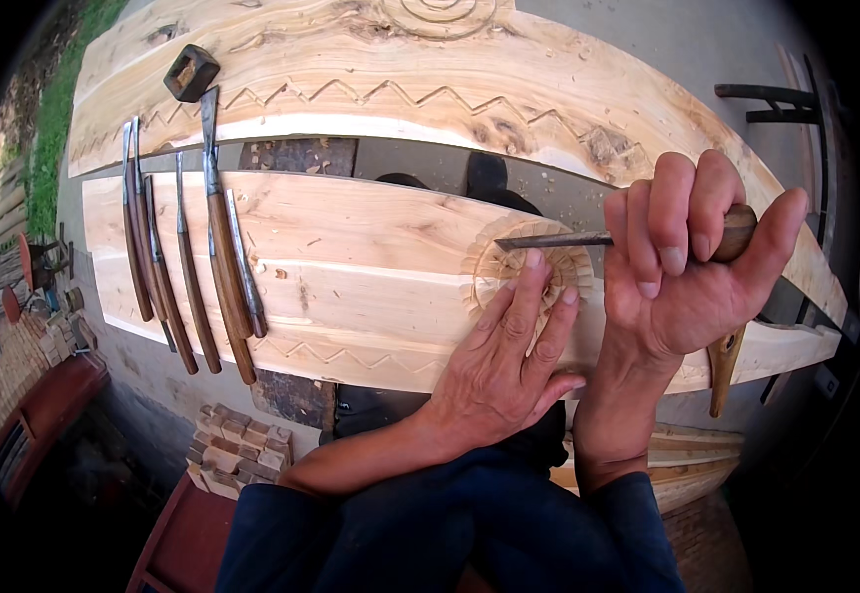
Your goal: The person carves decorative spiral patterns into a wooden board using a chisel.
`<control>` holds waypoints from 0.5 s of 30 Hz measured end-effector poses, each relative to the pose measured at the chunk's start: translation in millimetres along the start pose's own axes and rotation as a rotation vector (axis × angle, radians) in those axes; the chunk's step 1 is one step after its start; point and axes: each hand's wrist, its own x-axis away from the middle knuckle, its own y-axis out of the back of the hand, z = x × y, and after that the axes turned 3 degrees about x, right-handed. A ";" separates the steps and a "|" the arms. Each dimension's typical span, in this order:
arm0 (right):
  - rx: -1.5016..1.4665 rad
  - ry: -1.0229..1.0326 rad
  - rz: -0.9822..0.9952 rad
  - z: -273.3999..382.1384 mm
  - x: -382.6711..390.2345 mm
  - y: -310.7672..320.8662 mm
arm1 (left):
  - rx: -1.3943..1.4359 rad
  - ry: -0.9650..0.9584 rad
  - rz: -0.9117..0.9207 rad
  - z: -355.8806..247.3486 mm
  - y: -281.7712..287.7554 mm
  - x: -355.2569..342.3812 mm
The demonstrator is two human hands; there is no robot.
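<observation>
My right hand (pixel 692 267) is clenched around the wooden handle of a carving chisel (pixel 588 239); my left hand (pixel 514 361) lies flat, fingers spread, on the round carved rosette (pixel 509 269) of the pale plank (pixel 351 267), grasping nothing. The chisel lies almost level, with its long axis from 3 to 9 o'clock and the steel tip towards 9, over the rosette. I judge it light, stiff and sharp, so I take it only by the handle. More chisels (pixel 193 267) lie at 9 o'clock.
</observation>
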 end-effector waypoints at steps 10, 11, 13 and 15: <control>0.076 -0.021 -0.037 -0.1 -0.7 -5.0 | -0.005 0.004 0.008 -0.3 1.1 -2.0; 0.077 -0.014 -0.045 -0.9 -1.5 -4.5 | -0.010 -0.003 0.011 -0.5 1.1 -2.8; 0.082 -0.004 -0.057 -1.0 -2.2 -3.7 | -0.012 -0.012 0.015 -1.6 1.0 -4.0; 0.097 -0.008 -0.046 -1.0 -2.6 -3.2 | -0.039 -0.015 0.017 -3.0 1.1 -4.4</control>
